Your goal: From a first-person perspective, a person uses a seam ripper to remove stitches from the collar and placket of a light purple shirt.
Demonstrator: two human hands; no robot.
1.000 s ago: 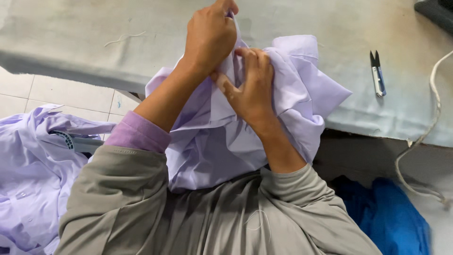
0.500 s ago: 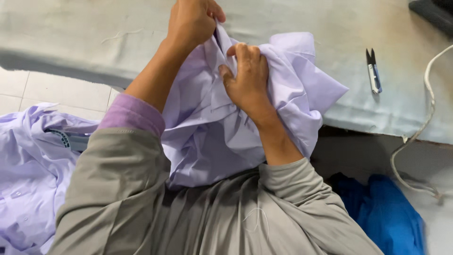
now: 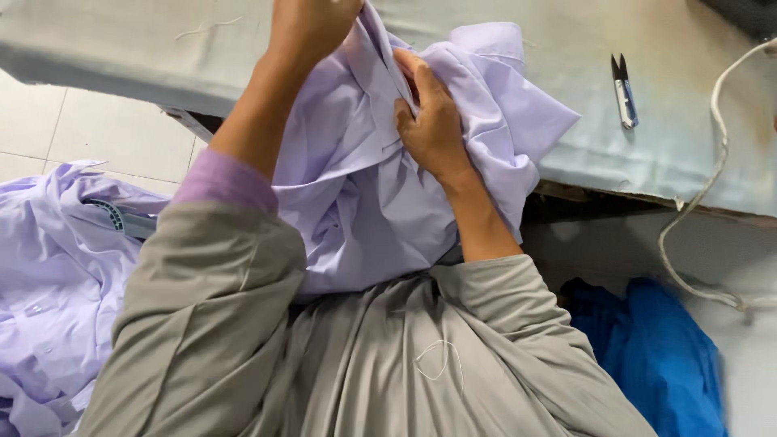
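Shirt (image 3: 380, 202) bunched mid-frame against the bench (image 3: 121, 40) edge, mid-inspection I'd say: left hand (image 3: 312, 24) fisted on a raised fold at top, right hand (image 3: 433, 121) pinching cloth beside it; next move needs both grips shifted along.

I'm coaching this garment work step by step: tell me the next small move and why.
Probably pull the left hand higher: it pinches the lilac shirt up while the right hand presses the bunched folds, so the cloth isn't yet taut. The thread snips lie untouched on the table.
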